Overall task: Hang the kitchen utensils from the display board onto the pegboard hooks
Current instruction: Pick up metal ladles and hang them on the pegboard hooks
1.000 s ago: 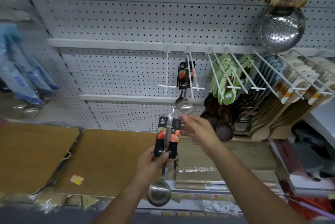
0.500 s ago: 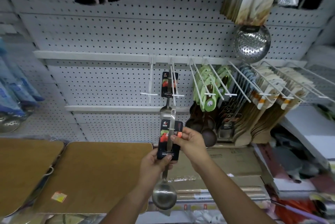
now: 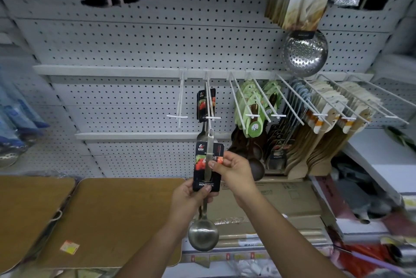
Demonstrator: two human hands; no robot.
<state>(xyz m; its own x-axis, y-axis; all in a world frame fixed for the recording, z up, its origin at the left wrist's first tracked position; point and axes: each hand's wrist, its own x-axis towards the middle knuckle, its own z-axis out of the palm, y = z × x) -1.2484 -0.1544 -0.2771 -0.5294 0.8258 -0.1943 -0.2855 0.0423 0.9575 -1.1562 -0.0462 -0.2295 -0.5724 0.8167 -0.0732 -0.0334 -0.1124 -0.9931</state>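
We're looking at the centre of the frame, where the ladle [image 3: 203, 235] stands upright, bowl down and slotted handle tip up. The left hand [image 3: 191, 199] grips it from below, thumb pressed on the bottom edge of its black card [image 3: 200, 160] and fingers curled behind the handle. The right hand [image 3: 234, 172] comes in from the right and pinches the handle and card at mid-height between thumb and fingertips. The handle tip sits just under the front end of a white hook [image 3: 211, 118] on the pegboard [image 3: 157, 48]. On that hook, a matching hanging ladle [image 3: 205, 106] shows behind its own card. Another white hook [image 3: 179, 109] juts out just left of it. To the right, we see green-carded spoons [image 3: 253, 111] and wooden spatulas [image 3: 326, 124] crowding further hooks. A steel skimmer [image 3: 304, 52] hangs at upper right. Lower left, two wooden cutting boards [image 3: 108, 221] lean against the shelf, and flat cardboard boxes [image 3: 281, 205] lie behind the right forearm.
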